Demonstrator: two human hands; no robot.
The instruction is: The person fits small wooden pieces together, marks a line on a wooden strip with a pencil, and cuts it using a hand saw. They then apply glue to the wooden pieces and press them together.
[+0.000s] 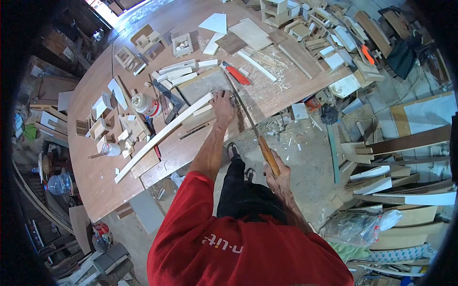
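Observation:
A long pale wood strip (162,136) runs diagonally across the wooden table. At its upper end my left hand (223,107) presses down, fingers bent over the strip and the small wood pieces beside it. My right hand (279,176) is wrapped round the wooden handle of a long, thin-bladed saw (247,113). The blade points up and left, its far part passing close to my left fingertips. Whether its edge touches the wood is unclear. Behind my left hand lies a flat grey board (202,86), with several short pale strips (179,74) to its left.
A red-handled tool (237,75) lies beyond the saw. On the left of the table (90,181) stand a white-labelled jar (146,105) and small wooden boxes (101,106). Wood shavings (281,69) and offcuts cover the back right. Stacked boards (410,190) fill the floor at right.

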